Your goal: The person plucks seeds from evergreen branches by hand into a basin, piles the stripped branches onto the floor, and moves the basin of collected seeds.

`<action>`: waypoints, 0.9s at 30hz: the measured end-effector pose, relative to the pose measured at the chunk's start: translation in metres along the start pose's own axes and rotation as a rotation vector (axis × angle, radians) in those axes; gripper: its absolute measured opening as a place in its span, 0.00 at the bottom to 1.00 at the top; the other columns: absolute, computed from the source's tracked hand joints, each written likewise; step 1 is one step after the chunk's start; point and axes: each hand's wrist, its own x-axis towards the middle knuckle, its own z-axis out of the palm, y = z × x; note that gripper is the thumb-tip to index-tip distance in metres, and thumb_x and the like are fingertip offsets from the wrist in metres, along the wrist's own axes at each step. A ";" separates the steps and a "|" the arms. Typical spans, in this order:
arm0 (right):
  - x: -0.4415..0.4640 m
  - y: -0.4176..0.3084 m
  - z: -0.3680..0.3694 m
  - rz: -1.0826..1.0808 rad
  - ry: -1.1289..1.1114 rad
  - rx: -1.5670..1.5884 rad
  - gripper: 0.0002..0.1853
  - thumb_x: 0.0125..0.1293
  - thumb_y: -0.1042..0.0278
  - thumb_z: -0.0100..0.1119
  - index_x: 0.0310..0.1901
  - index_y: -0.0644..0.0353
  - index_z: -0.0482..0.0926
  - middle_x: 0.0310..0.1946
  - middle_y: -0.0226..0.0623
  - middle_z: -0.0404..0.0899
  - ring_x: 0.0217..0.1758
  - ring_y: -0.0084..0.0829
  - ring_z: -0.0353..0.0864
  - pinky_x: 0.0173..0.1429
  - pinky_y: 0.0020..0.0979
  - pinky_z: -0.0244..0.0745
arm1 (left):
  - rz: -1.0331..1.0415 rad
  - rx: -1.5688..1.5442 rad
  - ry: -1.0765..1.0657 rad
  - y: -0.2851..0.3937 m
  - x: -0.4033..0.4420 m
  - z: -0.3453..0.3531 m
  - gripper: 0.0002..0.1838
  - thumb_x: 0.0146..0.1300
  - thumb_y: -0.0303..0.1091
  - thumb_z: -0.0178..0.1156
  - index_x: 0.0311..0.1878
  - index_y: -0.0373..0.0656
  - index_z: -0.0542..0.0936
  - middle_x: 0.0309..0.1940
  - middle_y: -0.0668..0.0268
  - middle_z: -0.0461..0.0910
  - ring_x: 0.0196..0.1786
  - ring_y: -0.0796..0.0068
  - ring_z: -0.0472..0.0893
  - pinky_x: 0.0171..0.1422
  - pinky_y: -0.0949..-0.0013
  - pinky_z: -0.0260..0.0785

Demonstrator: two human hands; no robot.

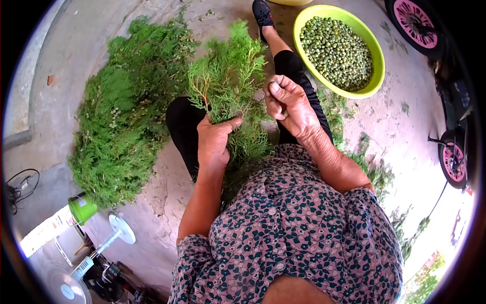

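Observation:
My left hand (215, 139) is wrapped round the stems of a leafy green arborvitae branch (230, 76), held up over my lap. The branch's feathery sprays fan out above my thumb, and a brown twig shows at their left. Just right of the foliage, my right hand (291, 104) is raised with its fingers curled in and the thumb pressed on them. Whatever lies inside those fingers is hidden. Beyond the right hand stands a yellow-green basin (378, 76) holding many small round green seed cones (336, 53).
A large heap of cut green branches (121, 116) covers the floor on the left. Loose sprigs (374, 175) are scattered on the right. A white fan (121, 228) and a green bucket (82, 210) stand lower left. Pink-rimmed wheels (415, 23) are at the right edge.

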 end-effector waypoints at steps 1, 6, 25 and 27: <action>0.000 -0.006 0.001 0.042 0.021 0.082 0.05 0.61 0.68 0.53 0.33 0.59 0.70 0.17 0.29 0.67 0.13 0.17 0.58 0.15 0.17 0.50 | 0.009 -0.006 -0.012 -0.001 -0.001 0.001 0.17 0.43 0.12 0.59 0.40 0.32 0.74 0.33 0.62 0.78 0.33 0.74 0.77 0.40 0.72 0.70; -0.007 -0.009 0.011 -0.003 0.077 -0.241 0.04 0.60 0.70 0.54 0.31 0.59 0.73 0.16 0.25 0.68 0.12 0.15 0.58 0.15 0.18 0.49 | 0.064 0.011 -0.020 -0.001 -0.004 0.005 0.18 0.43 0.12 0.58 0.40 0.32 0.74 0.33 0.62 0.78 0.33 0.74 0.77 0.40 0.73 0.69; -0.011 0.006 0.028 -0.715 0.001 -1.167 0.09 0.51 0.75 0.62 0.36 0.62 0.77 0.28 0.38 0.79 0.30 0.26 0.79 0.35 0.24 0.73 | 0.315 -0.024 0.019 0.014 -0.016 0.010 0.11 0.56 0.25 0.57 0.43 0.34 0.74 0.36 0.66 0.77 0.34 0.79 0.75 0.40 0.76 0.68; -0.014 0.008 0.032 -0.657 0.039 -1.151 0.09 0.51 0.74 0.62 0.36 0.61 0.77 0.27 0.39 0.78 0.27 0.28 0.78 0.32 0.25 0.73 | 0.365 0.003 0.038 0.014 -0.015 0.009 0.10 0.57 0.24 0.57 0.42 0.34 0.74 0.35 0.66 0.77 0.33 0.79 0.75 0.39 0.76 0.68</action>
